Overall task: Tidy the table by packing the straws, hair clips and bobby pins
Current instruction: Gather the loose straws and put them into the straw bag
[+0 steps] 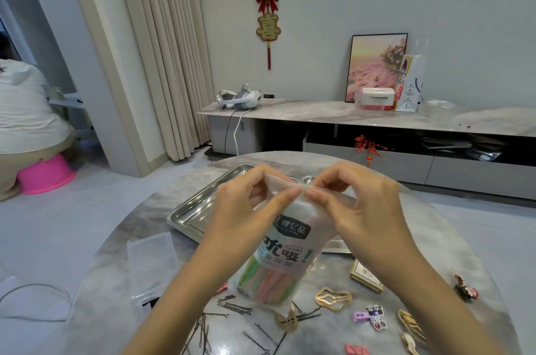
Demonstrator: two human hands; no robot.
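The round marbled desk (441,238) carries a steel tray (188,209) at its far side and a clear plastic pouch (152,264) near the left edge. Black bobby pins (232,308) lie scattered across the near part (some crossing one another). To their right lie a gold hair clip (333,298), a small flat box (367,279), a purple clip (359,316) and, near the right edge, what may be a dark red clip (465,288).

Soft, even indoor light with faint shadows. Pale glare streaks the steel tray (191,206). Left of the tray the curtain (162,50) bows from lens distortion. Nearer than the tray, bobby pins (235,308) look smeared.
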